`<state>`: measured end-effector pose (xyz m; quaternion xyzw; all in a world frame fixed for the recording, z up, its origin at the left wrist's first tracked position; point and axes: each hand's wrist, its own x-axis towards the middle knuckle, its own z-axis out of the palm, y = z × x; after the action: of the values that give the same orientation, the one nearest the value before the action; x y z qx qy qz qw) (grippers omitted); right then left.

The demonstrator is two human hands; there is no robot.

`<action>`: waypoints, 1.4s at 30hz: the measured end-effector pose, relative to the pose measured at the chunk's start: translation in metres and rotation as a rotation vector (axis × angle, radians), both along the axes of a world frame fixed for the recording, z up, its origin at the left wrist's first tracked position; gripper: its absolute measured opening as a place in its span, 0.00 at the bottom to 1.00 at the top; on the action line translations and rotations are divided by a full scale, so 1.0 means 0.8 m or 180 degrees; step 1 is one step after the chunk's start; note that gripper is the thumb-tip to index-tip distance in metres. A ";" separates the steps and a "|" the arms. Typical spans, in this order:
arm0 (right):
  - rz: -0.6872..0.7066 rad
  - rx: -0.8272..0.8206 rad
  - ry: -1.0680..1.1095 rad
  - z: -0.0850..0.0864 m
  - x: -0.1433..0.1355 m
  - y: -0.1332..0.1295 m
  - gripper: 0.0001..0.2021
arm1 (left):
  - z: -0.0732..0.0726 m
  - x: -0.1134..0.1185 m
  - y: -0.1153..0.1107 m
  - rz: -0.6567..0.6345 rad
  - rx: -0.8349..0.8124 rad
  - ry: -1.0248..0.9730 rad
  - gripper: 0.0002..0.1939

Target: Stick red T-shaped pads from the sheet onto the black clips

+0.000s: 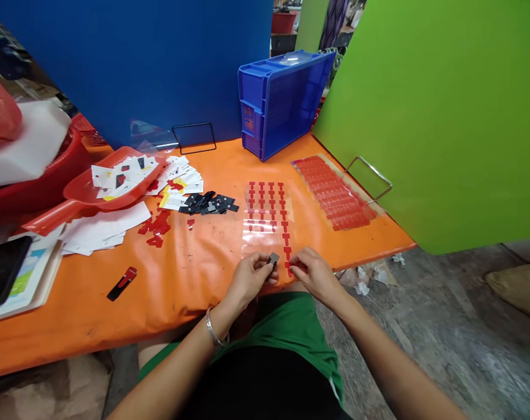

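My left hand [253,274] grips a small flat black piece with a greyish end [272,260] over the table's front edge. Just to its right, the fingers of my right hand [312,269] pinch at the edge of a red T-shaped piece [288,266], the lowest in a column. More red T-shaped pieces stand in rows on a clear plastic sheet [265,242] in front of my hands. Left of the sheet lies a pile of black flat pieces [209,203], with loose red pieces [157,227] beside it. A black piece with a red T on it [122,283] lies alone at the left.
A blue crate [286,102] stands on its side at the back. A sheet of red pieces [335,192] lies at right by a wire stand [370,178]. To the left are a red dustpan [111,175] with white cards, paper sheets [103,230] and a phone [4,271].
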<state>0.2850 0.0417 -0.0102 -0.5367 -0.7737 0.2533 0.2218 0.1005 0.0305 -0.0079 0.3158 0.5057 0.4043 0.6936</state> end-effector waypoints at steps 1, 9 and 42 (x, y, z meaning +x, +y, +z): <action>0.0027 -0.0032 -0.0093 -0.001 -0.001 0.001 0.04 | -0.002 0.001 0.002 -0.0001 0.0005 0.0033 0.06; 0.0114 -0.0036 -0.0488 -0.004 -0.004 0.014 0.07 | -0.009 0.004 0.007 0.0118 -0.0145 0.0092 0.08; -0.1012 -0.1256 0.2699 0.001 -0.075 -0.026 0.14 | 0.014 -0.022 -0.013 0.0112 -0.0778 -0.0688 0.16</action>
<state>0.2252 0.0212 -0.0096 -0.5295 -0.4611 0.5542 0.4471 0.0826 0.0205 0.0029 0.1748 0.4789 0.3835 0.7701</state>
